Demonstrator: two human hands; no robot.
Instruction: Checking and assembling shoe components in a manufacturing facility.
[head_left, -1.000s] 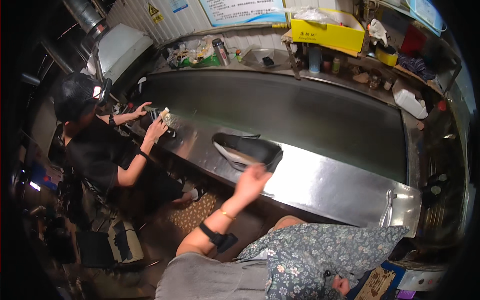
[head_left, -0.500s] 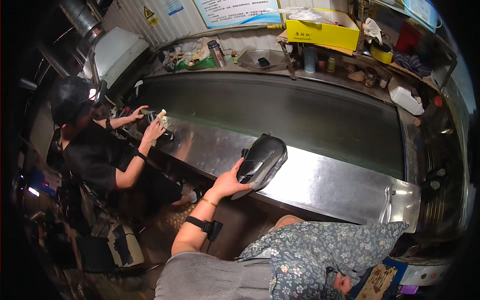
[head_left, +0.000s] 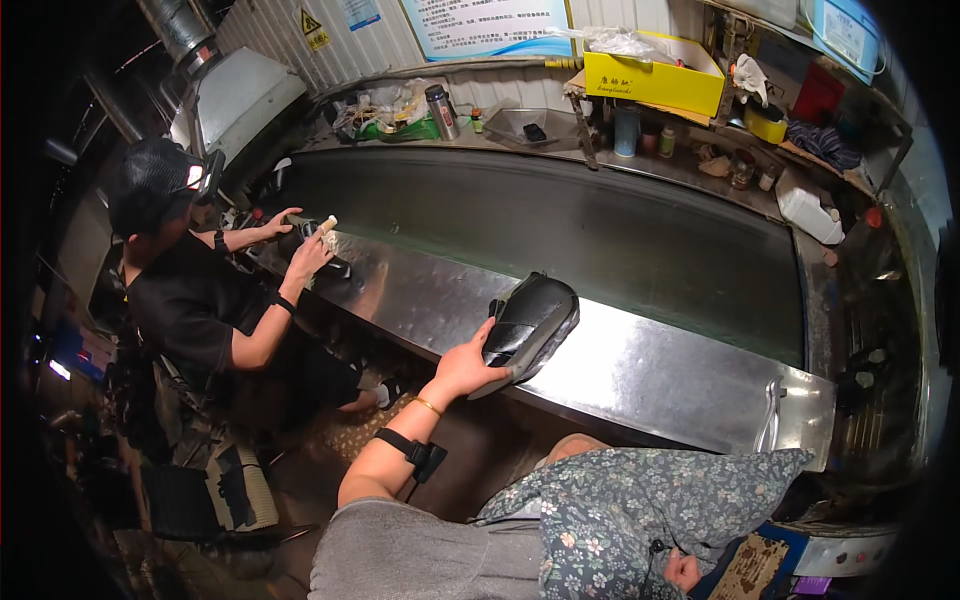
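Observation:
My left hand (head_left: 470, 366) grips the near end of a black shoe upper (head_left: 535, 325) with a grey lower edge. Its rounded far end reaches over the shiny metal ledge (head_left: 690, 385) toward the dark belt. A gold bracelet and a black strap circle my left wrist and forearm. Low at the right, my right hand (head_left: 683, 570) shows only in part beside the floral cloth (head_left: 640, 520) over my lap. Its fingers are curled, and whatever they hold is hidden. A thin dark cord runs close by.
At the left, a co-worker (head_left: 215, 270) in black handles a dark shoe with a pale-handled tool. The wide dark belt (head_left: 560, 220) lies behind the ledge. A metal tool (head_left: 769, 415) rests at the right end. A yellow box (head_left: 655, 80) and a white jug (head_left: 808, 205) stand beyond.
The whole view has shifted slightly. My left hand keeps its hold on the shoe upper, and its pose looks almost the same.

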